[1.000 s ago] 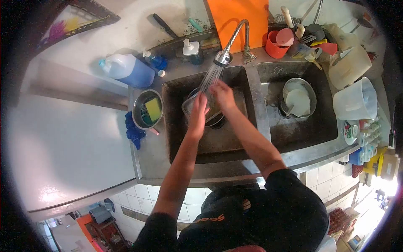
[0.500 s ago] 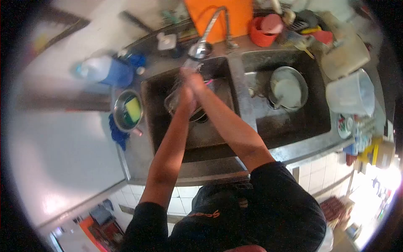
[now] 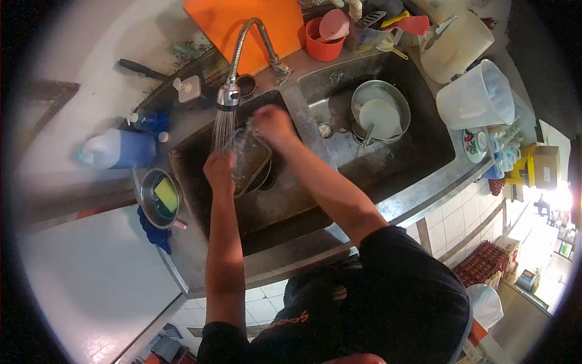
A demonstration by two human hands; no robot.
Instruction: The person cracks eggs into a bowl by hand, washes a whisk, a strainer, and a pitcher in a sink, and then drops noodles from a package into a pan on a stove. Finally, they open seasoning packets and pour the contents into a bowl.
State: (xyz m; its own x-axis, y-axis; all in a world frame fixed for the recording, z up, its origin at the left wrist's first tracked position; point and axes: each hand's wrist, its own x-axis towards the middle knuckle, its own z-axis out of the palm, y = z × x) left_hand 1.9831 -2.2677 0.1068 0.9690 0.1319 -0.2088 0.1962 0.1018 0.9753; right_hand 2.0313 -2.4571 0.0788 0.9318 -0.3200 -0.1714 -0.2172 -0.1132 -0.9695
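Head view, dial centred on the rectangular clear container (image 3: 253, 165), one, in the left sink basin (image 3: 282, 215). Left hand (image 3: 219, 168), 9 o'clock: fingers curled, at the water stream's foot. Right hand (image 3: 273, 125), 1 o'clock: fingers apparently curled, blurred; grip of either hand cannot be told. Chrome spray head (image 3: 228, 97), 11 o'clock: running. Steel bowl (image 3: 145, 189) with yellow sponge (image 3: 166, 193), 8 o'clock. Handling note, by judgement: hands best kept low within the basin, surfaces turned through the stream, limiting splash.
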